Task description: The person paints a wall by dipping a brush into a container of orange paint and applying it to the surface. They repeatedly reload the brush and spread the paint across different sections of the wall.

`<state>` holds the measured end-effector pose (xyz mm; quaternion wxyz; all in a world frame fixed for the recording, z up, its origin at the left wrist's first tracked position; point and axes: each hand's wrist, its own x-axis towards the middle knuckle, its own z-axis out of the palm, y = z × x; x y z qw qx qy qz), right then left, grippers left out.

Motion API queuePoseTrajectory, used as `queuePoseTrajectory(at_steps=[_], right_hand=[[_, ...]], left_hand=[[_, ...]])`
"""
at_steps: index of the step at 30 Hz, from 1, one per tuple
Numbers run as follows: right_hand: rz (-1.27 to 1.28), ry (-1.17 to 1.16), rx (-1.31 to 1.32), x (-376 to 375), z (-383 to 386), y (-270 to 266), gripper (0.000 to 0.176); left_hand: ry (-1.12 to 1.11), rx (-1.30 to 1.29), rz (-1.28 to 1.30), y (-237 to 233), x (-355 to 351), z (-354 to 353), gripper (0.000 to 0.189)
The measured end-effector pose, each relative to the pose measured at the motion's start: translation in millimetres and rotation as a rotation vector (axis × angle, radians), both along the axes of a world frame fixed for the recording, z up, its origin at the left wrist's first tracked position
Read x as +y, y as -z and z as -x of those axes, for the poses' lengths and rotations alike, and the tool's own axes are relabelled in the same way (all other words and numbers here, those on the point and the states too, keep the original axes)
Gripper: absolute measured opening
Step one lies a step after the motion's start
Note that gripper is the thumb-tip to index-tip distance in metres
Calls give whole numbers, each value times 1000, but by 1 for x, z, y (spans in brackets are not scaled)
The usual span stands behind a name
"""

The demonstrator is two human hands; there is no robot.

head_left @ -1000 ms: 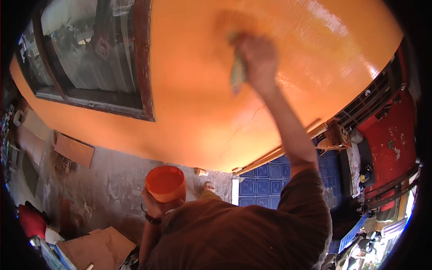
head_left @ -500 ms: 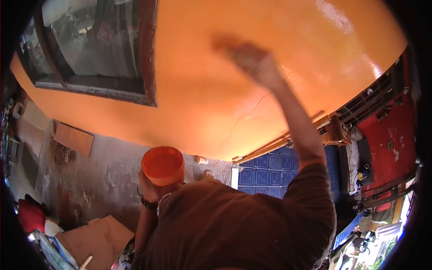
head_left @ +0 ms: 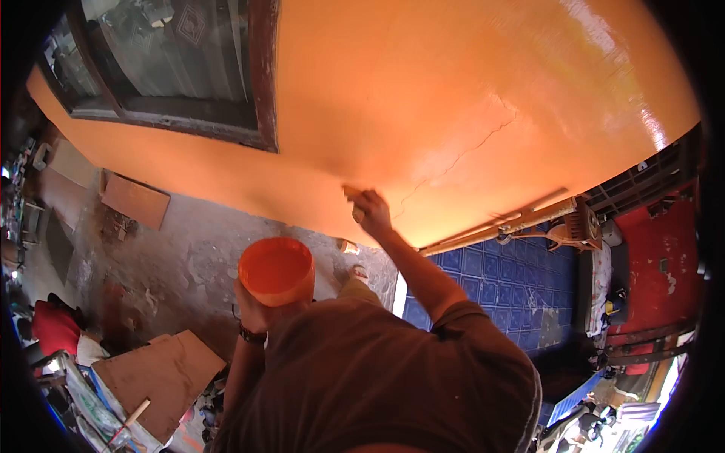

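In the head view my left hand (head_left: 254, 311) is wrapped around the side of an orange tub (head_left: 294, 293) held in front of my body. Orange paint (head_left: 276, 264) shows inside it. A paintbrush (head_left: 352, 194) is gripped in my right hand (head_left: 374, 214), its head pointing left at the lower part of the orange wall (head_left: 393, 98). The brush tip is close to the wall, with a shadow beside it. A thin crack (head_left: 472, 149) runs down the wall to the right of that hand.
A dark-framed window (head_left: 268, 83) sits in the wall at upper left. Below lies a worn concrete floor (head_left: 196, 249), with a brown board (head_left: 136, 201) by the wall and cardboard (head_left: 162, 381) at lower left. Blue tiles (head_left: 491, 275) and a wooden chair (head_left: 578, 230) are right.
My right hand has swept down and left with the paintbrush, from high on the wall to its lower part. The tub stays in my left hand; the view has shifted slightly.
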<state>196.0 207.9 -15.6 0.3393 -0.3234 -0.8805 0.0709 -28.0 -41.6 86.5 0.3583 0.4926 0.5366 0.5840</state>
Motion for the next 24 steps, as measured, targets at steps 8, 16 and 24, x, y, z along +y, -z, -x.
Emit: queuePoseTrajectory(at_steps=[8,16,24], right_hand=[[736,485,810,-88,-14,97,21],[1407,532,1431,-79,-37,49,44],[1664,275,1430,-85,-36,7,13]], left_hand=[[-147,-216,19,-14,-3,-25,76],[18,-22,100,10,-2,-21,77],[84,-86,21,-16,9,-52,76]])
